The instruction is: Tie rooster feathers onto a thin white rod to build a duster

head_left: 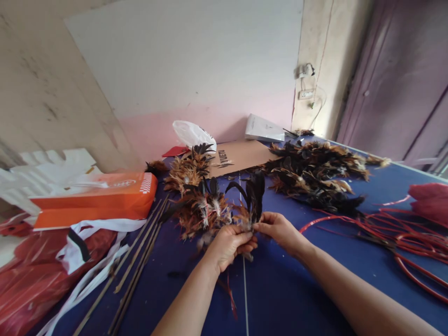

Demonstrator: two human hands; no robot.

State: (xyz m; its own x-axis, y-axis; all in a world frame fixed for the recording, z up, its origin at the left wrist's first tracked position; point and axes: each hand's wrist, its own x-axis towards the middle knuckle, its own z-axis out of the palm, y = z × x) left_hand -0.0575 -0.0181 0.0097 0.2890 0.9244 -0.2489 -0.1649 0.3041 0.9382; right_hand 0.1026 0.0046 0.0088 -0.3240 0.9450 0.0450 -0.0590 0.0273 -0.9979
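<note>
Near the middle of the blue table, my left hand (229, 245) is closed around the base of a bunch of feathers (255, 193), dark ones standing up and brown ones beside them. The fingertips of my right hand (275, 227) pinch the same bunch low on its right side. A thin red strand (231, 296) hangs below my left hand. Just beyond and to the left lies a heap of tied feather bunches (203, 207), brown and black with pale quill ends. What exactly sits between my fingertips is partly hidden.
A larger feather pile (315, 172) lies back right, beside a flat cardboard piece (241, 156). At right are red strands (416, 238) and red-handled scissors (381, 242). Thin sticks (140, 261), an orange bag (101, 198) and a red bag (38, 275) are on the left.
</note>
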